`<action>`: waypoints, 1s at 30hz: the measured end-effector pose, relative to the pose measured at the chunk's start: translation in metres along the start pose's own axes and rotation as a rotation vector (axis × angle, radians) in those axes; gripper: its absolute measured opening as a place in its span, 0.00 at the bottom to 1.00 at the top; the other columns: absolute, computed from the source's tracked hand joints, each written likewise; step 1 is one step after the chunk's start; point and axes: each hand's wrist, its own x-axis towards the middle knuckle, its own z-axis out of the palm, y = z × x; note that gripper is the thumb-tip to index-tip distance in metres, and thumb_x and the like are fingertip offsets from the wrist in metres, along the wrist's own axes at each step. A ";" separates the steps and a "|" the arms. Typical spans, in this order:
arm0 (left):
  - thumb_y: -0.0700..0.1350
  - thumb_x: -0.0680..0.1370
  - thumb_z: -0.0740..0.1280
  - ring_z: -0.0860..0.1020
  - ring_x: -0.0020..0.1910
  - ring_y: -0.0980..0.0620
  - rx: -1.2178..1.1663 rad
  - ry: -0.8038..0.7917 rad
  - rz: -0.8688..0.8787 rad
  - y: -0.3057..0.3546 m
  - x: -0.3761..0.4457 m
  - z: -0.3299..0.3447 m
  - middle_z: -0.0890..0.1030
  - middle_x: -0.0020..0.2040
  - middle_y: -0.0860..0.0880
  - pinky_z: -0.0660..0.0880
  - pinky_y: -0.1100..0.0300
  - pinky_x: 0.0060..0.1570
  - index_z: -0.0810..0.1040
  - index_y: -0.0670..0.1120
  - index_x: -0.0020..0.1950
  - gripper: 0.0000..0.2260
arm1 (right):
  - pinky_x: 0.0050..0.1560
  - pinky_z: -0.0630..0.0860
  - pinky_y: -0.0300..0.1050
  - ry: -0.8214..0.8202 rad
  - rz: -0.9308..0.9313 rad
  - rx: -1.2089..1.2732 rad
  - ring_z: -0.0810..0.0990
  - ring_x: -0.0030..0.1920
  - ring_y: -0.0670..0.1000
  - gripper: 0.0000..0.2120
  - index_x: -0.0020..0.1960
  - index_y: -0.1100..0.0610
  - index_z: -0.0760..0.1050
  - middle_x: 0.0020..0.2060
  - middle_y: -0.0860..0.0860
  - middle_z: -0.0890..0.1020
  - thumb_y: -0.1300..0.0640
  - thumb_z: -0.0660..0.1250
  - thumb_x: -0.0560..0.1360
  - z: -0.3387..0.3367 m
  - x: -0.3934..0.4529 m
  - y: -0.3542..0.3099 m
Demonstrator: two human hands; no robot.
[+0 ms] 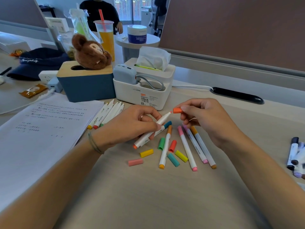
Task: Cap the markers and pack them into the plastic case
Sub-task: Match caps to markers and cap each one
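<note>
A: Open ground? 
B: Bare bench (148,195) nearest the person, between the forearms.

A: Obstacles, centre? 
B: Loose caps (146,153) and capped markers (187,148) scattered just beyond it.

A: Left? 
B: Paper stack (41,129), with uncapped markers (107,114) along its edge.

A: Far side? 
B: Blue tissue box (85,86) and white organiser (143,93), side by side, closing that edge.

A: Right? 
B: Dark markers (295,154) at the bench's margin.
</note>
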 end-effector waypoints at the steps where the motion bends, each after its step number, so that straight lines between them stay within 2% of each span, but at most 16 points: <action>1: 0.46 0.78 0.69 0.84 0.39 0.56 -0.001 -0.001 0.012 0.000 0.000 0.000 0.86 0.37 0.51 0.77 0.60 0.44 0.80 0.55 0.54 0.06 | 0.40 0.81 0.40 -0.005 -0.004 -0.019 0.79 0.33 0.45 0.12 0.49 0.57 0.86 0.32 0.50 0.83 0.63 0.63 0.82 0.001 -0.001 0.000; 5: 0.46 0.78 0.71 0.85 0.40 0.52 -0.014 -0.020 0.060 0.000 -0.002 0.000 0.86 0.38 0.48 0.80 0.60 0.47 0.81 0.53 0.55 0.07 | 0.39 0.82 0.39 -0.026 -0.036 0.011 0.81 0.34 0.48 0.08 0.52 0.59 0.84 0.34 0.53 0.84 0.64 0.66 0.81 0.005 -0.003 -0.004; 9: 0.49 0.74 0.75 0.84 0.41 0.43 -0.044 0.043 0.088 -0.002 -0.001 0.006 0.85 0.38 0.44 0.81 0.61 0.41 0.83 0.52 0.51 0.07 | 0.40 0.84 0.43 0.068 -0.064 0.127 0.87 0.38 0.53 0.04 0.52 0.62 0.80 0.37 0.56 0.87 0.65 0.71 0.77 0.014 -0.007 -0.005; 13: 0.49 0.70 0.78 0.84 0.38 0.42 -0.124 0.107 0.073 -0.004 0.000 0.014 0.86 0.37 0.42 0.82 0.58 0.38 0.84 0.42 0.47 0.13 | 0.46 0.85 0.55 0.076 -0.098 -0.002 0.87 0.39 0.54 0.12 0.57 0.53 0.77 0.37 0.53 0.88 0.60 0.75 0.76 0.027 -0.014 -0.003; 16: 0.51 0.66 0.78 0.84 0.35 0.43 -0.118 0.138 0.058 -0.005 -0.001 0.016 0.85 0.34 0.43 0.81 0.56 0.39 0.82 0.40 0.43 0.16 | 0.42 0.86 0.53 0.069 -0.093 -0.115 0.86 0.36 0.50 0.19 0.59 0.46 0.72 0.37 0.49 0.87 0.57 0.77 0.74 0.037 -0.019 -0.003; 20: 0.55 0.61 0.78 0.85 0.36 0.41 -0.093 0.140 0.044 0.000 -0.003 0.019 0.85 0.34 0.44 0.83 0.49 0.42 0.81 0.40 0.43 0.21 | 0.39 0.84 0.50 0.128 -0.136 -0.130 0.84 0.33 0.48 0.22 0.56 0.47 0.70 0.34 0.52 0.85 0.61 0.79 0.71 0.042 -0.020 -0.003; 24: 0.50 0.67 0.79 0.84 0.33 0.44 -0.069 0.139 0.053 0.004 -0.006 0.023 0.85 0.33 0.45 0.84 0.48 0.40 0.80 0.41 0.42 0.15 | 0.37 0.84 0.54 0.155 -0.168 -0.135 0.83 0.32 0.52 0.22 0.53 0.51 0.70 0.32 0.55 0.83 0.67 0.78 0.69 0.039 -0.021 -0.002; 27: 0.47 0.69 0.79 0.84 0.34 0.42 -0.114 0.158 0.064 0.004 -0.005 0.025 0.85 0.33 0.44 0.84 0.48 0.39 0.81 0.42 0.42 0.12 | 0.37 0.84 0.51 0.155 -0.192 -0.118 0.82 0.31 0.53 0.20 0.54 0.51 0.72 0.31 0.55 0.84 0.66 0.77 0.71 0.036 -0.020 -0.003; 30: 0.47 0.72 0.77 0.83 0.34 0.40 -0.167 0.155 0.077 0.005 -0.004 0.025 0.85 0.35 0.42 0.82 0.54 0.37 0.83 0.42 0.45 0.10 | 0.41 0.83 0.53 0.112 -0.169 -0.065 0.82 0.30 0.53 0.14 0.56 0.50 0.76 0.32 0.57 0.85 0.64 0.74 0.74 0.022 -0.012 -0.006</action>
